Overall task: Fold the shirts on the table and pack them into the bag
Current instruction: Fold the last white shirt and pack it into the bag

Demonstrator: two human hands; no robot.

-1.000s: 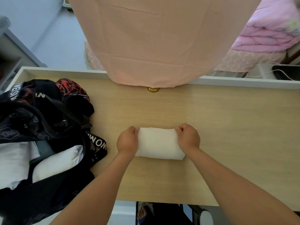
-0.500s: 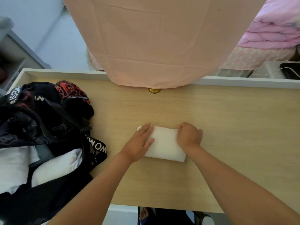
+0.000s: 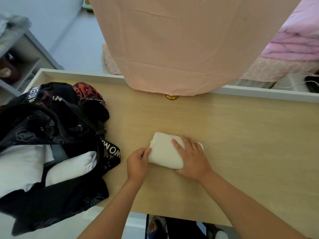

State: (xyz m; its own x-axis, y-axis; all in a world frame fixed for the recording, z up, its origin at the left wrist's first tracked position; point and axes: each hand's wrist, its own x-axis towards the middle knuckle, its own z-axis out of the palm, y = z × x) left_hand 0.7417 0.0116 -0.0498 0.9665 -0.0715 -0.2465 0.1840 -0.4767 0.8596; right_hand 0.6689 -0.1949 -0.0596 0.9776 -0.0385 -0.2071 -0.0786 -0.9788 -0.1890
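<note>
**White roll held down beside the open bag**

A rolled shirt (image 3: 164,152), white and tightly bundled, lies on the wooden table (image 3: 241,135), a short way to the right of the black bag (image 3: 51,128) as the camera sees it, and apart from it.

The left hand (image 3: 138,163) is at the end of the roll nearer the bag. Its fingers are curled, and its thumb and fingertips pinch that end. The right hand (image 3: 191,157) lies on top of the roll at the end farther from the bag, palm down, fingers straight and slightly spread, pressing the cloth flat.

The bag stands open, and white folded shirts (image 3: 69,166) show inside it. Its lettered strap (image 3: 110,150) trails onto the table toward the roll.

Beyond the bag and to its right, a peach cloth (image 3: 172,40) hangs over the table's far edge, with a brass knob (image 3: 171,97) just under its hem.
</note>
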